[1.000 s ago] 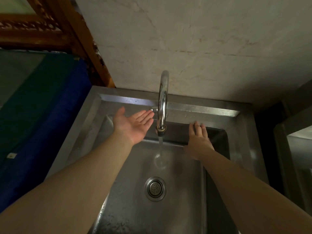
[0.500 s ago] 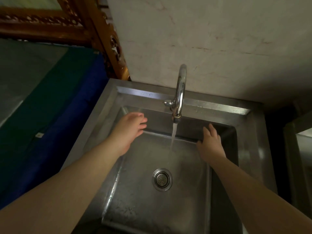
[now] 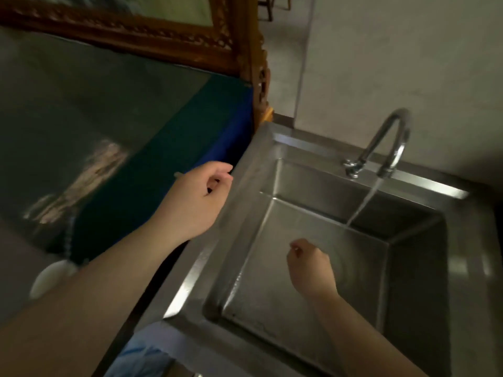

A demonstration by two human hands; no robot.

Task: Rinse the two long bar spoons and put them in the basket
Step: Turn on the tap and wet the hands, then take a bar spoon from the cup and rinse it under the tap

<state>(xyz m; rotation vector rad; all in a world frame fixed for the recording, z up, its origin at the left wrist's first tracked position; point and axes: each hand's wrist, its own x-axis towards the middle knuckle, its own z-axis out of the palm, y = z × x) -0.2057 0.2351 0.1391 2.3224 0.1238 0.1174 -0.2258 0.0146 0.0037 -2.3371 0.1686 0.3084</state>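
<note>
Blurred white round obj (image 3: 53, 276) at far left edge on the dark counter (image 3: 81, 110); too smeared to tell what it is. Carved wooden frame (image 3: 136, 34) runs along the counter's back. Blue cloth (image 3: 217, 137) lies along the counter's right side, next to the sink.

Left hand (image 3: 196, 197) hangs over the cloth/sink-rim junction, fingers curled in loosely w/ thumb close to them; a thin pale tip pokes out on its left side, can't tell what it is or whether it's gripped.

Stainless sink (image 3: 239, 202) fills centre-right, basin bare where visible. Right hand (image 3: 310, 268) is inside the basin, loosely curled, nothing visibly held, left of the water stream and apart from it. Gooseneck tap (image 3: 392, 142) at back right is running, stream (image 3: 364, 202) falling to the basin's back part.

Bar spoons & basket: can't pick out either.
</note>
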